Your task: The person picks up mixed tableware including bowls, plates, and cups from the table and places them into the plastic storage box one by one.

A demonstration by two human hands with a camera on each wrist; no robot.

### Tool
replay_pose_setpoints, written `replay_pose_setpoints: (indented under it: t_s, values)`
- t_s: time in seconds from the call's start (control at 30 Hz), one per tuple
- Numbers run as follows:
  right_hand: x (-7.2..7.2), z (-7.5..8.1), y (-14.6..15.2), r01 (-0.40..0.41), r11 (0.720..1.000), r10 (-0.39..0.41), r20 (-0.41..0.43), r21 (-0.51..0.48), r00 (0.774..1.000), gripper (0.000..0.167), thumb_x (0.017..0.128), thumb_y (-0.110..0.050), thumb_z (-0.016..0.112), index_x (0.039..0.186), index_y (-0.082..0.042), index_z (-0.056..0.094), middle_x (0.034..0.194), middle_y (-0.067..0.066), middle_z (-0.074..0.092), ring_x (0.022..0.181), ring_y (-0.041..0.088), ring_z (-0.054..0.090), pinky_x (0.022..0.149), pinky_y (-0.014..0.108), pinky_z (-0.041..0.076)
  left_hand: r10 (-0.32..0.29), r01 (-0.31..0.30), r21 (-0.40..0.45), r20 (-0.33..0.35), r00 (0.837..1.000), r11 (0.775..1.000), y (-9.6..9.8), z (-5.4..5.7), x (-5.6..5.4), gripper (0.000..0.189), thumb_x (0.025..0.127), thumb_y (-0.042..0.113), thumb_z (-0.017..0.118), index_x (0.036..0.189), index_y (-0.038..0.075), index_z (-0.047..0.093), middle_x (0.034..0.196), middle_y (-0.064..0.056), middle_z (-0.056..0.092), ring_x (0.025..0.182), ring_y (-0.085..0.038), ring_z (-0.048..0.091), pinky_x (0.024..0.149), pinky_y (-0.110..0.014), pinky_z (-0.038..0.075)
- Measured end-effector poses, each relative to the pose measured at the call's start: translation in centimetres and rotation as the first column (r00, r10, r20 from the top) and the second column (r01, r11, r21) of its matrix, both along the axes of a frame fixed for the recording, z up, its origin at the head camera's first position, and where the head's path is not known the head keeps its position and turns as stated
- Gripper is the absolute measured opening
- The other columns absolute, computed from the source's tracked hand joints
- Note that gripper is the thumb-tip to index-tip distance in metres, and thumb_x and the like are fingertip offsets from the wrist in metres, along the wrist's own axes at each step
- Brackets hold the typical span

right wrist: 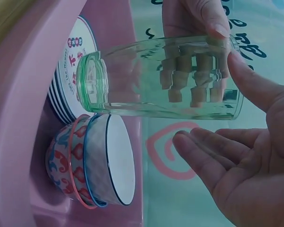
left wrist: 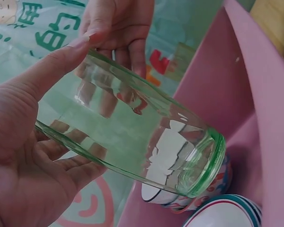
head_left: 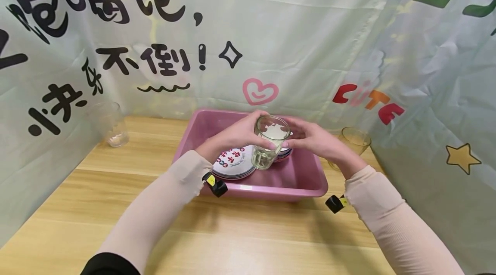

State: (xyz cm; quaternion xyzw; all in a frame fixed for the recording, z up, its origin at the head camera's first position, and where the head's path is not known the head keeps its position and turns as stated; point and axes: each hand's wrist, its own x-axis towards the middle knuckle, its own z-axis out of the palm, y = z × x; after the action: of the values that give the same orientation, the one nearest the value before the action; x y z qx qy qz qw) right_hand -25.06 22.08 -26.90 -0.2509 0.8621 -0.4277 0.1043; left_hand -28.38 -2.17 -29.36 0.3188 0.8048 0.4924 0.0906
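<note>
Over a pink plastic tub (head_left: 263, 192), my left hand (head_left: 238, 133) holds a clear, green-tinted drinking glass (head_left: 262, 161) with thumb and fingers on either side of it. The glass stands tilted, mouth up toward me. My right hand (head_left: 319, 139) is beside the rim; in the right wrist view its thumb (right wrist: 255, 78) is right at the rim, while its spread fingers (right wrist: 222, 153) lie apart from the glass. Inside the tub are a stack of printed plates (head_left: 236, 165) and several nested patterned bowls (right wrist: 109, 161), partly hidden by the glass in the head view.
Another clear glass (head_left: 116, 126) stands at the table's back left. A yellowish glass (head_left: 355, 138) at the right is partly hidden behind the right forearm. The wooden table (head_left: 248, 236) is bounded by printed cloth walls (head_left: 302, 51) at the back and sides.
</note>
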Motion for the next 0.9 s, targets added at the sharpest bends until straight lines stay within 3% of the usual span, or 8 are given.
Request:
replay_pose_setpoints:
  t_s: [0.2, 0.43, 0.67, 0.9]
  values:
    - [-0.1, -0.1, 0.0, -0.016, 1.000, 0.016, 0.007, 0.014, 1.000, 0.079, 0.086, -0.034, 0.077, 0.151, -0.018, 0.036, 0.142, 0.011, 0.050, 0.132, 0.028, 0.046, 0.107, 0.049, 0.039, -0.028, 0.028, 0.011, 0.026, 0.999, 1.000, 0.7, -0.5, -0.3, 0.085, 0.073, 0.029, 0.088, 0.139, 0.010, 0.038, 0.137, -0.005, 0.052, 0.125, -0.022, 0.050, 0.103, -0.031, 0.043]
    - [-0.3, -0.7, 0.2, 0.018, 0.998, -0.019, 0.015, 0.063, 1.000, 0.087, 0.085, -0.034, 0.078, 0.151, -0.003, 0.031, 0.138, 0.018, 0.054, 0.127, 0.031, 0.050, 0.106, 0.050, 0.039, -0.065, 0.065, -0.002, 0.059, 0.996, 0.998, 1.0, -1.3, -0.6, 0.090, 0.073, 0.026, 0.088, 0.143, 0.009, 0.034, 0.140, -0.006, 0.050, 0.127, -0.022, 0.049, 0.103, -0.031, 0.044]
    - [-0.3, -1.8, 0.1, 0.025, 0.996, -0.028, 0.034, 0.087, 0.999, 0.085, 0.085, -0.029, 0.079, 0.148, 0.002, 0.032, 0.128, 0.021, 0.059, 0.120, 0.033, 0.056, 0.102, 0.049, 0.044, -0.062, 0.066, -0.102, 0.046, 0.997, 0.993, 1.0, -2.1, -0.8, 0.094, 0.071, 0.031, 0.089, 0.144, 0.009, 0.033, 0.139, -0.004, 0.052, 0.127, -0.018, 0.049, 0.103, -0.030, 0.043]
    - [-0.3, -3.1, 0.1, -0.023, 0.998, 0.019, 0.064, 0.062, 0.998, 0.081, 0.084, -0.023, 0.079, 0.145, 0.004, 0.033, 0.119, 0.021, 0.065, 0.110, 0.030, 0.062, 0.098, 0.046, 0.046, -0.084, 0.090, -0.225, 0.033, 0.996, 0.970, 1.2, -2.5, -0.8, 0.090, 0.072, 0.030, 0.089, 0.140, 0.008, 0.034, 0.136, -0.008, 0.053, 0.125, -0.020, 0.050, 0.102, -0.029, 0.043]
